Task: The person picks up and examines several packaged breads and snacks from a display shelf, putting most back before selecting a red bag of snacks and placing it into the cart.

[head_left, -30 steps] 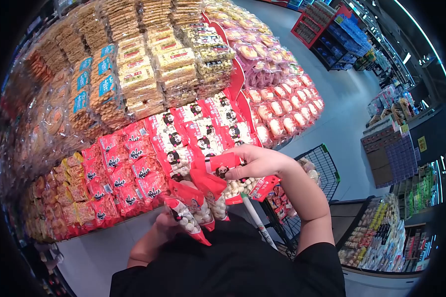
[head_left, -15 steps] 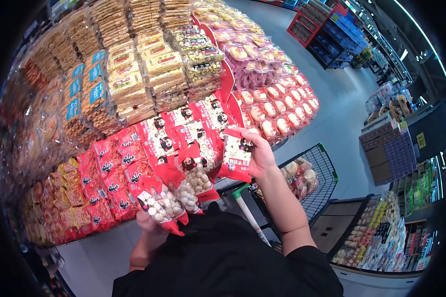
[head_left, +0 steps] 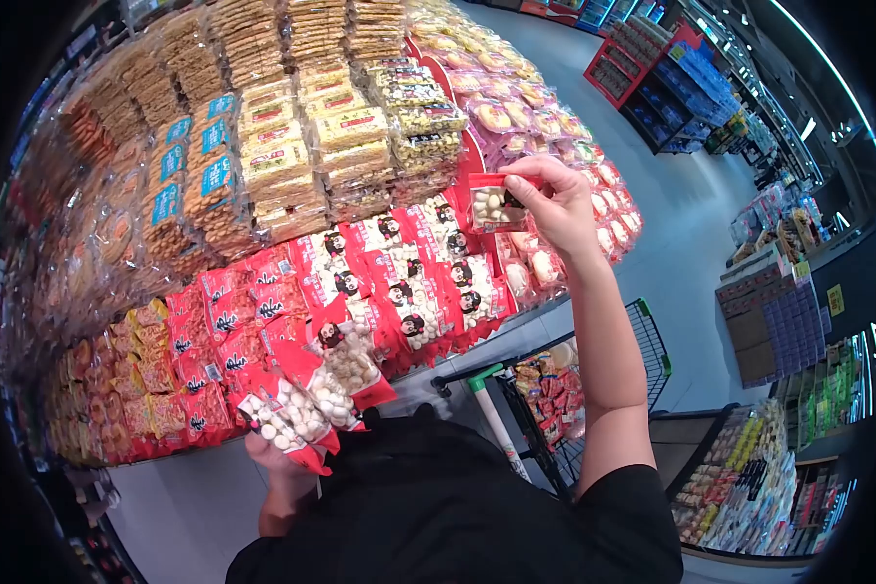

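Note:
My right hand pinches the top edge of a small red bag of white candies, held up over the back right of the red-and-white bags. My left hand is low at the left, its fingers mostly behind the red bags of white balls that it holds against my front. Another such bag overlaps them. Rows of red-and-white bags with a cartoon figure lie on the display just beyond.
Red packets fill the display's left, with stacked biscuit packs behind. A cart with packets inside stands at the right. Beyond the aisle are cartons and a blue-and-red shelf.
My right hand has moved up and away to the right with a bag in it. My left hand and its bags have shifted slightly down and left in the view.

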{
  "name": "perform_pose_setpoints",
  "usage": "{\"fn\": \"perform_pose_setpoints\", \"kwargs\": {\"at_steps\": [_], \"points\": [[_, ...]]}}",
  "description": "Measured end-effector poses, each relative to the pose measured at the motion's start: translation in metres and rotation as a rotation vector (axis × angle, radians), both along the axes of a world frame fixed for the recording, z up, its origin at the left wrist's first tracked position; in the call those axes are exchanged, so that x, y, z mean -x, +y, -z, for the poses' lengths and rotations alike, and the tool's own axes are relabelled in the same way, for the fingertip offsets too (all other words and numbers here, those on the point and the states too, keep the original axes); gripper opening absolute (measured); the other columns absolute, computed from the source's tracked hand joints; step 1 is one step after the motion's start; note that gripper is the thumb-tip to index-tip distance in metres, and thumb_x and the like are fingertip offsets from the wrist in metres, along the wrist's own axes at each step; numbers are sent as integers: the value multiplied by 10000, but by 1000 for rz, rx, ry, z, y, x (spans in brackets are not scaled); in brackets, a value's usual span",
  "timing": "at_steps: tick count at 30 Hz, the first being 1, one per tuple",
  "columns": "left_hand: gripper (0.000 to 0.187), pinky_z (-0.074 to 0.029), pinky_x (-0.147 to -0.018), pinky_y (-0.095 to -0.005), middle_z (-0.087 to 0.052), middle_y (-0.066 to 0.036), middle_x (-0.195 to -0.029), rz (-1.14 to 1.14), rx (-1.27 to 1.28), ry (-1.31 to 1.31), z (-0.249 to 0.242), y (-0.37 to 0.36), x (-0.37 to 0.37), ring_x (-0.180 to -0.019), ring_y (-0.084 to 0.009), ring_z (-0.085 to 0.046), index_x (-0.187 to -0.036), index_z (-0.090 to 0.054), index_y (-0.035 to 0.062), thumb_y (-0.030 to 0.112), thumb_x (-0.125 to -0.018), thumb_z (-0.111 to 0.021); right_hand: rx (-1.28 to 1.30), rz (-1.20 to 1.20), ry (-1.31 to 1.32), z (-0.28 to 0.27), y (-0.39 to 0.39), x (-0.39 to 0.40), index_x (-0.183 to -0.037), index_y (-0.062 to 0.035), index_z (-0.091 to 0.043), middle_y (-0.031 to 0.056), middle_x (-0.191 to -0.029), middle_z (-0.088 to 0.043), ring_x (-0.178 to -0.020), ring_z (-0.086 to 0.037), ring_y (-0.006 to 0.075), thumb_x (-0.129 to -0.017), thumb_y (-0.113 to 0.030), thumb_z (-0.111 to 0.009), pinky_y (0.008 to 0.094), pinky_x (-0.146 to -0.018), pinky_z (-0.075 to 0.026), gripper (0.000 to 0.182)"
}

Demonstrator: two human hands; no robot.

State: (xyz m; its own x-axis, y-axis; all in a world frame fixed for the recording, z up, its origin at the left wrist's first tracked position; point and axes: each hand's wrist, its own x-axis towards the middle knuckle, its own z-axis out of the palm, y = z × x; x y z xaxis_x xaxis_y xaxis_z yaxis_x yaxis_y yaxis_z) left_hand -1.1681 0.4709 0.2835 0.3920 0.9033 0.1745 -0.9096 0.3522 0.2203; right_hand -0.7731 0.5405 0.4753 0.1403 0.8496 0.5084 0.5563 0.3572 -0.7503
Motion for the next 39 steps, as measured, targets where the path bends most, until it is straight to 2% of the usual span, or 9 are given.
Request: {"fn": "perform_pose_setpoints", "kwargs": {"at_steps": [3, 7, 12, 17, 21, 23, 27, 28, 39], "points": [[865, -407, -1076, -501, -433, -133, -1497, -131, 43, 163, 7, 3, 20, -1362, -320, -431, -1513, -344, 118, 546, -802, -590, 87, 125, 3, 7, 15, 7, -932, -5, -709, 19, -767, -654, -714, -587, 71, -876, -75, -697, 247, -641, -463, 90], [795, -400, -1089, -486, -437, -97, -1502, -160, 19, 72, 21, 6, 41, -1374, -303, -417, -1491, -385, 120, 492, -821, -597, 139, 366, -101, 58, 36, 1, -872, 5, -612, 76, -664, -628, -601, -596, 136, -873, -105, -650, 292, -575, -467, 117], [769, -364, -1113, -490, -451, -83, -1495, -209, 19, 80, 17, 7, 43, -1373, -303, -418, -1478, -409, 122, 480, -826, -602, 182, 473, -202, 97, 48, 6, -889, -1, -563, 195, -716, -649, -685, -660, 365, -826, 38, -532, 415, -660, -510, 80], [748, -352, -1118, -506, -449, -103, -1496, -196, 35, 104, 18, 5, 42, -1372, -313, -422, -1476, -412, 122, 475, -838, -579, 339, 400, -285, 135, 60, -8, -927, 23, -673, 231, -788, -665, -806, -670, 383, -796, 11, -572, 420, -754, -533, 166], [751, -348, -1119, -514, -445, -109, -1498, -83, 15, 84, 2, 4, 37, -1371, -319, -422, -1478, -405, 114, 470, -837, -567, 353, 363, -655, 125, 53, 2, -923, 18, -679, 256, -993, -638, -914, -653, 390, -782, -92, -639, 445, -806, -546, 184], [757, -308, -1156, -510, -481, -174, -1447, -107, 99, 6, -10, 2, 27, -1358, -358, -437, -1438, -406, -4, 378, -802, -558, 391, 403, -936, 102, 41, 22, -928, -8, -693, 187, -945, -641, -888, -655, 358, -788, -116, -671, 464, -781, -531, 178], [733, -325, -1147, -513, -482, -179, -1445, -164, 197, 115, -13, 2, 14, -1346, -353, -450, -1417, -431, -16, 400, -820, -527, 500, 299, -1177, 103, 50, 16, -886, -16, -686, 163, -1050, -629, -984, -636, 333, -738, -53, -663, 438, -783, -559, 154], [779, -301, -1147, -515, -437, -112, -1500, -150, 149, 250, -2, 2, 15, -1385, -323, -403, -1467, -405, 88, 544, -845, -517, 483, 283, -1172, 105, 53, 12, -876, -14, -688, 160, -1028, -642, -971, -647, 322, -736, -52, -658, 432, -785, -560, 148], [738, -400, -1075, -530, -502, -143, -1435, 32, 224, 171, 3, 6, -15, -1317, -334, -479, -1427, -444, 58, 513, -852, -531, 419, 266, -1017, 121, 53, 5, -736, 10, -692, 221, -794, -677, -796, -690, 368, -740, -62, -637, 459, -717, -560, 90]]}}
